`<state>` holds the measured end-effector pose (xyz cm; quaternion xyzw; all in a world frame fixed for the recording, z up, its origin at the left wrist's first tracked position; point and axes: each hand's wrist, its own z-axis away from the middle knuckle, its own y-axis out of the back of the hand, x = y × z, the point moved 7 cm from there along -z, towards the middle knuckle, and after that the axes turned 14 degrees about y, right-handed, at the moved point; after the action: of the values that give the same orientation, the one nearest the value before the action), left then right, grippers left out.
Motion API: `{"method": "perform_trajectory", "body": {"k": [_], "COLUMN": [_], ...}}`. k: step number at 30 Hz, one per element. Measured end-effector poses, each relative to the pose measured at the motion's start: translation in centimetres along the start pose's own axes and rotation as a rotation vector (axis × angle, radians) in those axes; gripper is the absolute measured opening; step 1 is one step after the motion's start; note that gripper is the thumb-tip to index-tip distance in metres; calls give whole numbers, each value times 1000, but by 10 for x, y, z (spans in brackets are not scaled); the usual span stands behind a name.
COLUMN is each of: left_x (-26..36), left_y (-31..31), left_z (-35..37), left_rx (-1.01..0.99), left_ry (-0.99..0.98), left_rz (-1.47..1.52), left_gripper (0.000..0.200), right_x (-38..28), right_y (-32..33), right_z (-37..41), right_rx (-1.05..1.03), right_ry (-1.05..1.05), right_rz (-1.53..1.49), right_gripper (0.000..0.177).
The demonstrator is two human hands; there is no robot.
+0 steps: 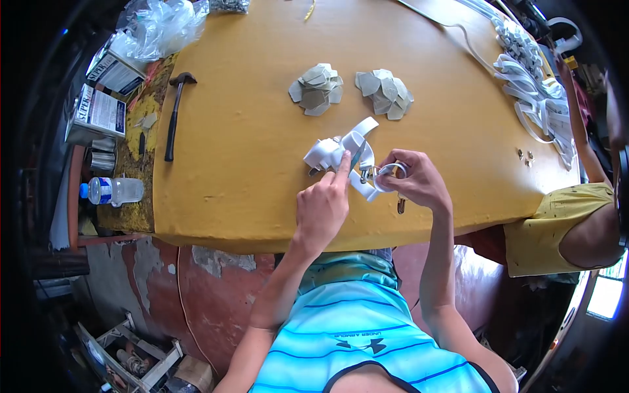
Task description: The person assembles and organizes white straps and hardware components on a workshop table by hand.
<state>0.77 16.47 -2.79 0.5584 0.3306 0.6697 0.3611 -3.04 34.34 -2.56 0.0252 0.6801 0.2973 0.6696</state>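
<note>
A white strap [320, 154] lies in loose loops on the table in front of me, with metal buckle hardware [367, 174] on it. My right hand [422, 182] pinches a curled part of this strap beside the buckle, its fingers closed. A brass-coloured metal piece [401, 205] shows just below that hand. My left hand [322, 204] has its index finger laid along the strap and its other fingers curled; its thumb is hidden. Near that fingertip is a narrow teal item [358, 156], too small to name.
Two piles of thin grey pieces [316, 89] [385, 93] lie beyond the strap. A hammer [175, 114], a water bottle [113, 190] and tins [98, 112] stand or lie at left. White straps [534, 92] heap at right, near small brass parts [525, 157] and another person [557, 229].
</note>
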Motion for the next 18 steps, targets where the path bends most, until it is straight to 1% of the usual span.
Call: {"method": "perform_trajectory", "body": {"k": [1,3,4,6,7,8,9,10,11,12,13,14,15,16,18], "left_x": [-2,0,-1,-8,-13,-21,-30,-39,-51,-62,-74,-85,-96,-106,-118], "left_y": [1,10,10,17,22,25,30,38,44,52,58,63,66,69,76], "left_z": [-1,2,3,5,7,5,4,3,-1,-5,-11,-17,-23,-29,-38], "left_rx": [6,62,67,70,167,201,254,306,299,326,387,445,470,488,478], "left_ry": [0,-85,-86,-87,-81,-59,-32,-5,72,93,97,101,116,129,134], "left_rz": [-1,249,248,419,435,420,341,263,140,130,-4,-139,-211,-218,-214], "left_gripper": [52,48,48,46,44,44,43,42,42,42,43,44,47,47,41], "right_x": [4,7,6,-8,-12,-7,-2,-4,-5,-6,-10,-12,-15,-23,-37], "right_y": [1,-3,-2,-2,-5,-3,-2,-5,-3,-2,-7,-6,-6,-9,-6], "right_z": [-2,-8,-8,-13,-16,-16,-17,-21,-25,-29,-33,-37,-42,-48,-55], "right_rx": [0,-53,-53,-33,-58,-49,-44,-77,-46,-12,-36,-3,35,21,41], "right_ry": [6,44,49,183,206,136,64,92,113,130,152,157,160,179,143], "right_rz": [1,-163,-162,-102,-110,-153,-194,-204,-241,-276,-283,-196,-109,-113,-20], "right_gripper": [23,21,21,22,22,21,21,21,19,17,17,17,17,17,17]}}
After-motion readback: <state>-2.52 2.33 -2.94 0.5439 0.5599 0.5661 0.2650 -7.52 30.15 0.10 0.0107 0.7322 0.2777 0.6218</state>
